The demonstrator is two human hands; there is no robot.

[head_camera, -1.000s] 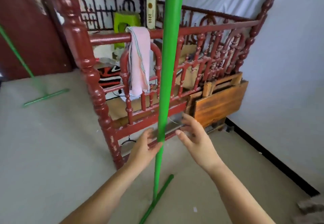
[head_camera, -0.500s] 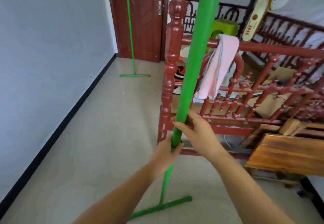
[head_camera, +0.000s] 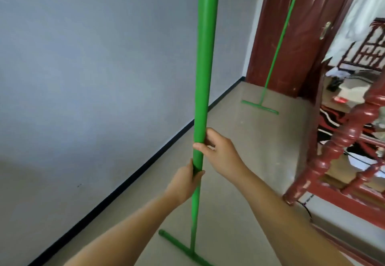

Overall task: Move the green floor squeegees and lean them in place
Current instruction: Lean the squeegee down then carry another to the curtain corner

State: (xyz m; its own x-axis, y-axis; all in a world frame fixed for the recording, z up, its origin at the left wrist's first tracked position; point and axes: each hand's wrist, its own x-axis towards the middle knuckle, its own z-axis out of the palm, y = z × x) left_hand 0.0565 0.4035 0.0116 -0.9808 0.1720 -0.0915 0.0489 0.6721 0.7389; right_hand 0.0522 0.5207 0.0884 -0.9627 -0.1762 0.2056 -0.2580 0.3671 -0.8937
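The right hand (head_camera: 220, 153) is wrapped around the long green pole of the floor squeegee (head_camera: 205, 78), fingers curled over the front of the shaft and thumb behind, while the left hand (head_camera: 186, 180) closes on the same pole just beneath it, so both fists sit one above the other about midway up. The pole stands close to upright, its top running out of the head view, and its green T-shaped blade (head_camera: 183, 249) sits low near the pale beige floor (head_camera: 239, 193); whether the blade touches the floor or hangs just off it I cannot tell. The pale grey-blue wall (head_camera: 83, 68) with its black skirting strip (head_camera: 116, 190) lies to the left of the pole, near but apart from it. A second green floor squeegee (head_camera: 277, 53) already leans against the dark red wooden door (head_camera: 302, 36) at the far end, blade on the floor. The turned dark red wooden bedpost (head_camera: 341, 147) stands to the right. The likely trouble is in the leaning: on a smooth floor a blade set too far from the wall could slide out and drop the pole, and a pole left too upright could tip back into the room. Swinging so long a shaft also risks its unseen top striking something overhead, or the blade clipping the bedpost.
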